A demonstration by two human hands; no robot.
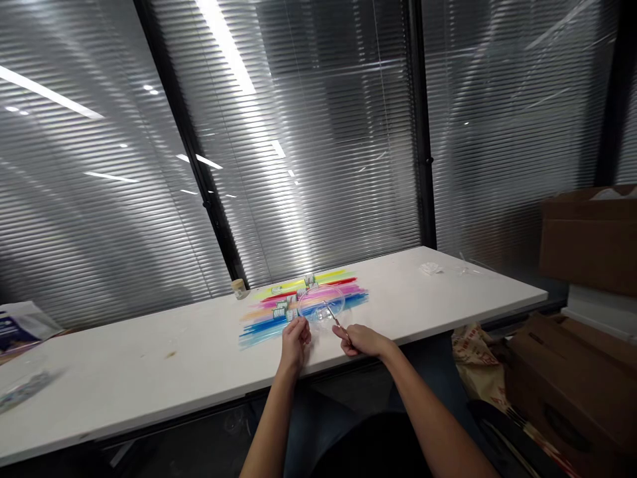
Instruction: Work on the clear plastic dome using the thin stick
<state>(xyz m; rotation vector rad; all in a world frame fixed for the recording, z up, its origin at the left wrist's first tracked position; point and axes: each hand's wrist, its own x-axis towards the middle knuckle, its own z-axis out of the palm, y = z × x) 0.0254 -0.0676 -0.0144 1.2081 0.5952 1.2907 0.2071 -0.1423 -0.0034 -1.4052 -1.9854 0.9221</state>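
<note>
My left hand [295,340] rests at the near rim of a clear round dish [321,302], its fingers curled against the edge. My right hand [362,340] is closed on thin metal tweezers [332,316] whose tips reach into the dish. The dish sits on top of a row of coloured strips [303,303], yellow, red, pink, orange and blue, laid side by side on the white table [149,372]. Small white-labelled tags lie along the strips.
A small tan cap [239,288] stands behind the strips. Clear plastic scraps [430,268] lie at the far right of the table, a bag [22,324] at the far left. Cardboard boxes [587,239] stack on the right. Blinds cover the windows behind.
</note>
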